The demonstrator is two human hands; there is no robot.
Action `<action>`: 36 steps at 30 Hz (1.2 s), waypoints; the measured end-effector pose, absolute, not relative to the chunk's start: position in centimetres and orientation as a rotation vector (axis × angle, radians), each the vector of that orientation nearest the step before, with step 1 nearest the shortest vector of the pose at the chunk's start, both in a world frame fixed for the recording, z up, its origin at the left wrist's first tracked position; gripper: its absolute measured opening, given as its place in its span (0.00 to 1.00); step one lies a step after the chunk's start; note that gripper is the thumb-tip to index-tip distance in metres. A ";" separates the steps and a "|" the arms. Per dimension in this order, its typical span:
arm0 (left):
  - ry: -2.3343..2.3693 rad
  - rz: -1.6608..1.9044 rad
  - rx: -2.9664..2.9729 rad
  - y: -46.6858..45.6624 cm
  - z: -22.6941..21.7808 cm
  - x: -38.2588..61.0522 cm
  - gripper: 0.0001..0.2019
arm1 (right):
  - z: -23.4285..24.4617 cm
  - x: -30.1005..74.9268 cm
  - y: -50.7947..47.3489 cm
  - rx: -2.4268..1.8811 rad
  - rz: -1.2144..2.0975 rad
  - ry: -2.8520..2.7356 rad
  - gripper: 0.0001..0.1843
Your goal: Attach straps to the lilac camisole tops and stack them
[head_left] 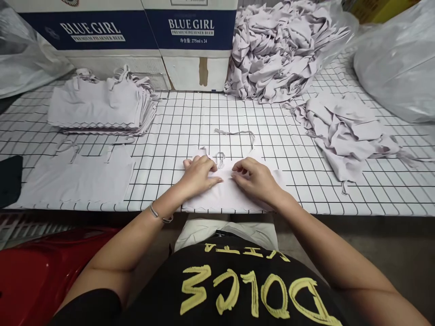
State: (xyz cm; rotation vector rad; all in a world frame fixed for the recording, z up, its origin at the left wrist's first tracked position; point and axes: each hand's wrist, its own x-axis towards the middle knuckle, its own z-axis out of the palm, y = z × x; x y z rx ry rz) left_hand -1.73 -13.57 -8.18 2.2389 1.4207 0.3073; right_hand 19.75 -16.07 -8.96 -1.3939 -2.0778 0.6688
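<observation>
A pale lilac strappy camisole top [226, 192] lies flat at the table's front edge, with one thin strap trailing away behind it and a small strap loop near its upper middle. On its left side rests my left hand [200, 176], fingers bent over the cloth and thumb apart from them. My right hand [256, 179] is on the right side of the same top, thumb and fingertips drawn together at its upper edge. The cloth under both palms is hidden.
At the left a single top [81, 176] lies spread below a neat stack of tops [98, 102]. A large heap of crumpled tops [272, 50] stands behind, beside a beer carton [197, 68]. More loose tops [346, 131] and a plastic bag [401, 63] are at the right.
</observation>
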 end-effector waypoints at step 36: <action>1.057 0.450 1.411 -12.0 -8.3 -2.6 0.18 | -7.6 17.0 -13.2 -1.360 1.662 -1.665 0.33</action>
